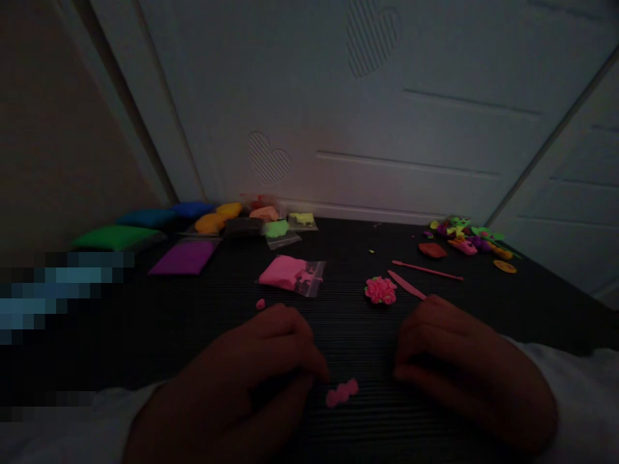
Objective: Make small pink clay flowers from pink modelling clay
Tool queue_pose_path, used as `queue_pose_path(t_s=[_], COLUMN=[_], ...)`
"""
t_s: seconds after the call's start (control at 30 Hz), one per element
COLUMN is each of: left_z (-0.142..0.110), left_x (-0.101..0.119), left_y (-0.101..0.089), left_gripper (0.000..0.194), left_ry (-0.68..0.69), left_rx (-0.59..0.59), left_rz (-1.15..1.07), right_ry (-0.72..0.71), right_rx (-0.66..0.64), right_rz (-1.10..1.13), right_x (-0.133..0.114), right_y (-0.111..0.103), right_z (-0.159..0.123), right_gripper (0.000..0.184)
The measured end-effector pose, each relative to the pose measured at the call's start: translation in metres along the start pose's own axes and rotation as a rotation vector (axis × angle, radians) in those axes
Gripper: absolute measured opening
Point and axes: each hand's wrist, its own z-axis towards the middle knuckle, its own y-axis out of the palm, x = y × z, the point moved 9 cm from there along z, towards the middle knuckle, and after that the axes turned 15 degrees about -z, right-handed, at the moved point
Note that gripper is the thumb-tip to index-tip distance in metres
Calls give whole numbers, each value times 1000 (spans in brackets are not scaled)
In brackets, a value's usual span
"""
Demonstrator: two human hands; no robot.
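A small pink strip of modelling clay, made of three joined flattened lobes, lies on the dark table between my hands. Just left of it, my left hand has bent fingers, the thumb and index tips close together; no object shows in them. My right hand rests farther to the right, fingers curled in and thumb near their tips, with nothing visible in it. Beyond the hands sits a ruffled pink clay flower with bits of green at its edge. A small pink clay lump lies beyond my left knuckles.
An opened bag of pink clay lies mid-table. Packs of coloured clay, including a purple pack and a green pack, line the back left. A pink clay knife and thin stick lie right; colourful clay pieces are heaped behind.
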Motion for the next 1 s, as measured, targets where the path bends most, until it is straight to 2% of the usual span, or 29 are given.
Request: queue_pose_path(t_s=[0.37,0.6,0.7,0.83,1.0], left_z=[1,0,-1,-2,-2], left_x=[0,-3,-3,-4,-1], left_y=[-1,4,4,4,2], left_gripper=[24,24,23,24,25], left_ry=[-17,-8,1,-7,13], left_rx=[-11,-67,-55,-64,-61], left_rz=[17,52,42,45,49], right_ry=[-27,16,11,-23,-157], right_rx=[-43,-10,5,12,-26], right_rz=[-43,-22,-18,-73,-171], right_x=[6,6,5,3,-7], right_y=[5,1,-2,-3,-1], right_z=[2,0,-1,-2,-5], right_gripper=[13,20,22,24,31])
